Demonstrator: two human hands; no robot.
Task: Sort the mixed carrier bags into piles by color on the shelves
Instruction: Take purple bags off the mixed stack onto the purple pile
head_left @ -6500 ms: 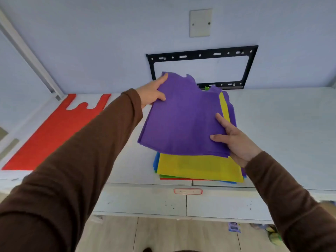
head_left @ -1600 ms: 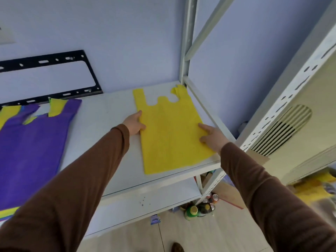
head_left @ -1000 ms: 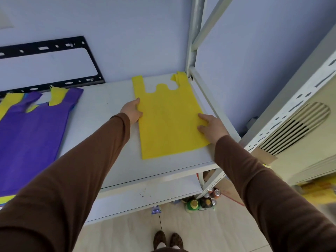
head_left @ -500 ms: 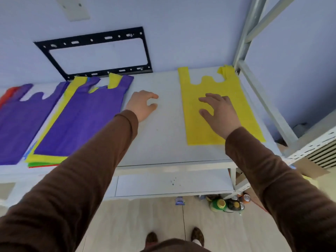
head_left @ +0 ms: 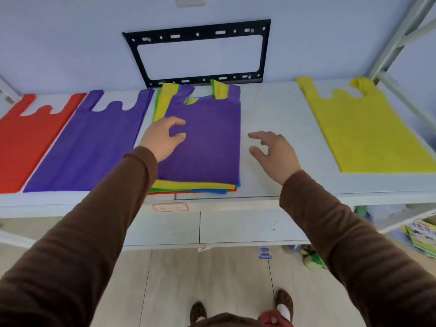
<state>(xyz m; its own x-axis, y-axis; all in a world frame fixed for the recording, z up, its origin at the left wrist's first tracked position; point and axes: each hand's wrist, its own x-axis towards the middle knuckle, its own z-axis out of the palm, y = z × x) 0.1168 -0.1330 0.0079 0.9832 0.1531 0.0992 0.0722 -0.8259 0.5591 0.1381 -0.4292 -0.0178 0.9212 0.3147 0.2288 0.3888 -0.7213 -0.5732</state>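
On the white shelf (head_left: 269, 107) lie, from left to right, a red bag (head_left: 26, 140), a purple bag (head_left: 94, 142), a mixed stack (head_left: 207, 147) with a purple bag on top, and a single yellow bag (head_left: 368, 131) at the far right. My left hand (head_left: 162, 138) hovers over the stack's left edge, fingers loosely curled, holding nothing. My right hand (head_left: 273, 152) hangs over bare shelf just right of the stack, fingers spread and empty. Yellow, green, blue and red edges stick out under the top purple bag.
A black wall bracket (head_left: 198, 50) hangs behind the stack. A grey upright post (head_left: 398, 36) stands at the shelf's right end. A lower shelf (head_left: 236, 227) sits below. Bottles and a box lie on the floor at the right, and my feet (head_left: 240, 310) are below.
Both hands left the yellow bag, which stays flat at the right. They moved left to the mixed stack, and my view swung left, showing the red and purple bags.
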